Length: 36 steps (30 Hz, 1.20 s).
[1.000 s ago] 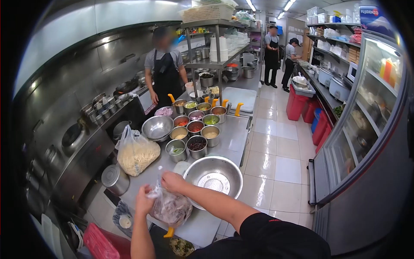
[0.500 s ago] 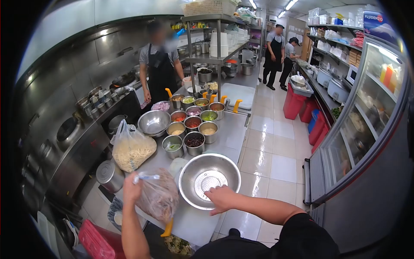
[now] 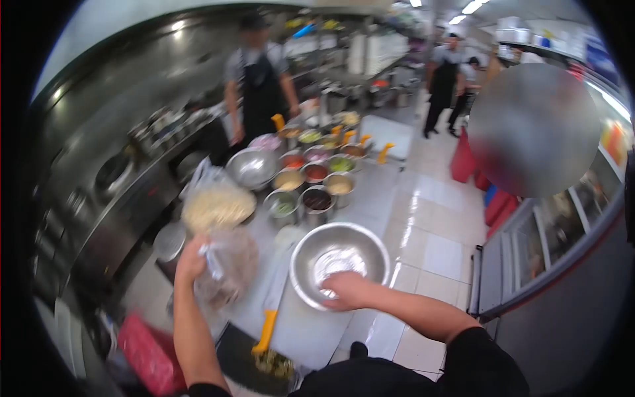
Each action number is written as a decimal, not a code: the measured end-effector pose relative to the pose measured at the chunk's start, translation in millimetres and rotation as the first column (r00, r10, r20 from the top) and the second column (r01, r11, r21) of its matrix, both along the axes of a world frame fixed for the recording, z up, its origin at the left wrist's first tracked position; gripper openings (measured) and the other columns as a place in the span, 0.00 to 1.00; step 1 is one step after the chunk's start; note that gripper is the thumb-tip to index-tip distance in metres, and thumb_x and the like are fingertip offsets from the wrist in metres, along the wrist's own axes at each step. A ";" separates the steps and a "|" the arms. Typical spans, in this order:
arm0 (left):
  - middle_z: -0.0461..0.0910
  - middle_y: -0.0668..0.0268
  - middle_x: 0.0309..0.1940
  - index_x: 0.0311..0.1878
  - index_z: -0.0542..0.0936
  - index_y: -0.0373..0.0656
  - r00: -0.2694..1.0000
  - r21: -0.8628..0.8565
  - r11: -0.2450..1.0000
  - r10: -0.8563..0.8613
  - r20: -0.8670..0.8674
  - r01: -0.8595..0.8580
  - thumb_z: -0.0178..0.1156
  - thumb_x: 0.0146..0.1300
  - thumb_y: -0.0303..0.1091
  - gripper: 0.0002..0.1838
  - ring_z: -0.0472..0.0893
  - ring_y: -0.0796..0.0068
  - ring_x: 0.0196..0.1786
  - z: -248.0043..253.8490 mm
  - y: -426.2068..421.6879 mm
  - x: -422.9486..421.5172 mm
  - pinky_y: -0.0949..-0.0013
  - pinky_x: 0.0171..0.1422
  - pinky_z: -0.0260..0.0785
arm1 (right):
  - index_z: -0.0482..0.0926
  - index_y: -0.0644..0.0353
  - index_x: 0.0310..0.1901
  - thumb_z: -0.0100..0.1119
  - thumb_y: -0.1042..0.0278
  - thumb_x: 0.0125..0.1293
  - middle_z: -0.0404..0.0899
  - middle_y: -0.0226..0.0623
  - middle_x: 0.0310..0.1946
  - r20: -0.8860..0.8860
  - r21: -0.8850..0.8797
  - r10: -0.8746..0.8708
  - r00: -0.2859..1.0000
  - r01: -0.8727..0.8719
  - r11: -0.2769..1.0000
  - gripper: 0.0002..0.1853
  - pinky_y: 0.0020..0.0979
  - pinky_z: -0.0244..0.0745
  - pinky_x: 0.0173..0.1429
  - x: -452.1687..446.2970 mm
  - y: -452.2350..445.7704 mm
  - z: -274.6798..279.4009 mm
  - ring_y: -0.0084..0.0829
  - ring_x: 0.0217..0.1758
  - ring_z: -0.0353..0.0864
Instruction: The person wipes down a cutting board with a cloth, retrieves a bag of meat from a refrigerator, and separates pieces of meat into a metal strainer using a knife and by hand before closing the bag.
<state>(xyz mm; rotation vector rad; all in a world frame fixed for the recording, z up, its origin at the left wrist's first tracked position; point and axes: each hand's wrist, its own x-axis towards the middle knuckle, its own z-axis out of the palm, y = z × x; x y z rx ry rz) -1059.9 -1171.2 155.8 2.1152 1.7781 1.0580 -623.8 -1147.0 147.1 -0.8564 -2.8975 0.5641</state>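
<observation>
My left hand (image 3: 190,259) is closed on the gathered top of a clear plastic bag (image 3: 231,268) with brownish contents. The bag hangs at the left edge of the steel table. My right hand (image 3: 347,291) reaches over the near rim of a metal colander (image 3: 374,264); motion blur hides its finger positions. Between the bag and the colander lies a large knife with a yellow handle (image 3: 266,331). Behind my left hand stands a plastic bag of pale noodles (image 3: 218,206).
Several steel pots of cut ingredients (image 3: 317,202) stand beyond the colander, beside a metal bowl (image 3: 253,169). A person in a black apron (image 3: 261,86) stands behind the table. A glass-door fridge (image 3: 555,231) is at right. A red bin (image 3: 149,354) sits lower left.
My left hand has drawn the brownish bag leftward, uncovering the knife. My right hand's outstretched fingers have dropped lower into the colander. The whole view has shifted and blurred.
</observation>
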 end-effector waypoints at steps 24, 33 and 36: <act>0.78 0.53 0.33 0.43 0.74 0.38 0.838 0.217 0.823 0.545 -0.038 -0.525 0.67 0.54 0.31 0.15 0.79 0.50 0.35 -106.7 -26.4 34.8 0.57 0.43 0.72 | 0.79 0.59 0.36 0.60 0.56 0.60 0.81 0.51 0.37 -0.535 -0.030 0.041 0.844 -0.068 0.997 0.14 0.49 0.73 0.47 -272.8 58.8 -36.9 0.53 0.44 0.80; 0.79 0.49 0.27 0.49 0.72 0.39 0.739 -0.158 0.773 0.634 0.226 -0.615 0.58 0.55 0.25 0.17 0.82 0.51 0.36 -15.8 -56.9 22.4 0.57 0.47 0.72 | 0.77 0.63 0.31 0.63 0.55 0.56 0.80 0.51 0.32 -0.536 -0.377 -0.384 0.752 0.194 0.906 0.16 0.44 0.73 0.43 -218.3 112.1 -12.9 0.49 0.37 0.80; 0.80 0.50 0.26 0.51 0.76 0.39 0.797 0.052 0.808 0.566 0.210 -0.587 0.57 0.54 0.25 0.18 0.82 0.52 0.37 -79.4 -50.7 -22.1 0.58 0.49 0.73 | 0.76 0.63 0.32 0.63 0.56 0.55 0.80 0.52 0.32 -0.502 -0.418 -0.508 0.701 0.317 0.851 0.16 0.43 0.73 0.43 -210.7 106.1 -18.9 0.49 0.37 0.80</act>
